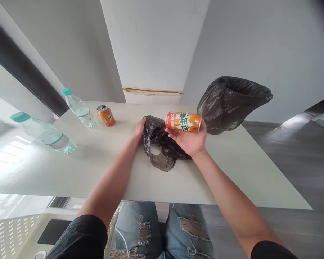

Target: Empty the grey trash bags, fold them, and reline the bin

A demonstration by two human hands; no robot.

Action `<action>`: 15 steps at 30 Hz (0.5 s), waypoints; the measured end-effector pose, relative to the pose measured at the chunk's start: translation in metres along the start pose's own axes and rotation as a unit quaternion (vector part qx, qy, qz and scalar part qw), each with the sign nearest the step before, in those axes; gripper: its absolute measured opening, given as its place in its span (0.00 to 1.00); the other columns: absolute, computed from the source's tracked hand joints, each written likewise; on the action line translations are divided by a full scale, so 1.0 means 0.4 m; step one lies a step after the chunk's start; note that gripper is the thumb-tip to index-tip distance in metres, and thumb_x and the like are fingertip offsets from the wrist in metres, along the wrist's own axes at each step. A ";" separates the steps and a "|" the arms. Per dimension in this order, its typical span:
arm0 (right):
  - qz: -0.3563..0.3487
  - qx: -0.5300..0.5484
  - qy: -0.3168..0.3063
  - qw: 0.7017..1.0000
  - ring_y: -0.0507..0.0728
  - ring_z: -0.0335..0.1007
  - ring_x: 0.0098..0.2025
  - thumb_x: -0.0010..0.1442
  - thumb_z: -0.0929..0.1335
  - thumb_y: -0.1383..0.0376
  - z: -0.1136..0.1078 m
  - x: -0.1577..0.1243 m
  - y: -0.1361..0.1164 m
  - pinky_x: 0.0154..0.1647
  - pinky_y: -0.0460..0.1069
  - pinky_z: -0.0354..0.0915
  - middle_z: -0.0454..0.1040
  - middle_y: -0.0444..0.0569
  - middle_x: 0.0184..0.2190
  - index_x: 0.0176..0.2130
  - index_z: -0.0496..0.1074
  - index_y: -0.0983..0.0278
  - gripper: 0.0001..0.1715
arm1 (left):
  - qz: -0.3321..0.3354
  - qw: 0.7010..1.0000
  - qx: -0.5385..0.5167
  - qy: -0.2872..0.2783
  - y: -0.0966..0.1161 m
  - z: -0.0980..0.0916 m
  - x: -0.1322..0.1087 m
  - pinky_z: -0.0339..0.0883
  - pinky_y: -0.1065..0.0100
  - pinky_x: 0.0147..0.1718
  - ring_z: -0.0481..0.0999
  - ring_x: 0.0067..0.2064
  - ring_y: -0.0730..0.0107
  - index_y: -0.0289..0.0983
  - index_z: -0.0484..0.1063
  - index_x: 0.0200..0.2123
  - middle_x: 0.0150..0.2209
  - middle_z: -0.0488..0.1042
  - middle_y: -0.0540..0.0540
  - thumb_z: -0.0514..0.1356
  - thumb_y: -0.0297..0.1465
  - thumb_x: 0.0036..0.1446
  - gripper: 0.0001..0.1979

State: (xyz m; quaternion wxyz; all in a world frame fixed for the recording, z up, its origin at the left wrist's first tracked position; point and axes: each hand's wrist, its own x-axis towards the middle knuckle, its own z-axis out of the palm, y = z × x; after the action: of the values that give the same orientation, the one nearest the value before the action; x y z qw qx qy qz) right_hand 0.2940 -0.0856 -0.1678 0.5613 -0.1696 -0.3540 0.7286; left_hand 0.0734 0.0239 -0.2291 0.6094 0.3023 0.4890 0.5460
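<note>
An orange can (pixel 183 121) lies sideways in my right hand (pixel 192 138), whose fingers curl around it from below, over a black plastic bag. That crumpled bag (pixel 164 158) rests on the white table, and its left edge is gripped by my left hand (pixel 140 128), partly hidden behind the plastic. A second black bag (pixel 226 104) stands open-mouthed at the right, just beyond my right hand. Another orange can (pixel 106 115) is upright on the table, left of my left hand.
Two clear bottles with green caps, one nearer (pixel 44 133) and one farther (pixel 80 109), are on the left of the table (pixel 97 172). A fridge (pixel 153 46) stands behind the table. A pale basket (pixel 13 233) is at lower left.
</note>
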 end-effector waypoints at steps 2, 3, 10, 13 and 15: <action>-0.003 -0.022 0.002 1.000 0.72 0.81 0.53 0.57 0.66 0.27 -0.003 0.001 0.006 0.53 0.66 0.78 0.82 0.57 0.54 0.60 0.72 0.60 0.51 | 0.006 1.000 0.005 0.003 -0.002 -0.001 0.005 0.77 0.58 0.52 0.84 0.42 0.56 0.37 0.80 0.37 0.37 0.84 0.42 0.61 0.45 0.68 0.18; -0.002 -0.034 0.003 0.999 0.72 0.81 0.52 0.57 0.64 0.25 -0.004 0.002 0.008 0.53 0.66 0.78 0.82 0.58 0.53 0.60 0.73 0.60 0.53 | 0.010 1.000 0.007 0.005 -0.003 -0.002 0.008 0.77 0.59 0.51 0.84 0.42 0.56 0.37 0.80 0.36 0.36 0.84 0.42 0.62 0.45 0.68 0.18; 0.033 -0.092 -0.021 0.995 0.71 0.81 0.52 0.57 0.63 0.22 -0.038 0.026 0.022 0.52 0.66 0.79 0.82 0.60 0.54 0.59 0.74 0.61 0.56 | 0.007 1.000 -0.005 -0.012 -0.006 -0.005 0.009 0.76 0.60 0.50 0.84 0.42 0.57 0.36 0.81 0.40 0.39 0.85 0.41 0.63 0.47 0.66 0.19; 0.046 -0.088 -0.019 0.995 0.71 0.80 0.56 0.57 0.65 0.24 -0.051 0.035 0.028 0.58 0.68 0.78 0.81 0.60 0.57 0.60 0.73 0.60 0.54 | 0.010 1.000 -0.003 -0.007 -0.006 -0.004 0.002 0.77 0.60 0.49 0.84 0.43 0.57 0.36 0.81 0.42 0.40 0.85 0.42 0.63 0.46 0.67 0.18; 0.054 -0.082 -0.023 0.995 0.72 0.77 0.61 0.57 0.66 0.24 -0.048 0.034 0.026 0.62 0.70 0.76 0.79 0.60 0.60 0.60 0.73 0.61 0.54 | 0.011 1.000 0.001 -0.003 -0.006 -0.004 0.002 0.77 0.59 0.50 0.84 0.43 0.57 0.37 0.81 0.40 0.39 0.85 0.42 0.64 0.47 0.66 0.18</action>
State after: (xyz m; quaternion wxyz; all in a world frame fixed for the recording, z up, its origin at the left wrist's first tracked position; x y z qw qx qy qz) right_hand 0.2947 -0.0678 -0.1863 0.4973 -0.2170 -0.4159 0.7298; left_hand 0.0728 0.0238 -0.2319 0.6049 0.3097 0.4842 0.5511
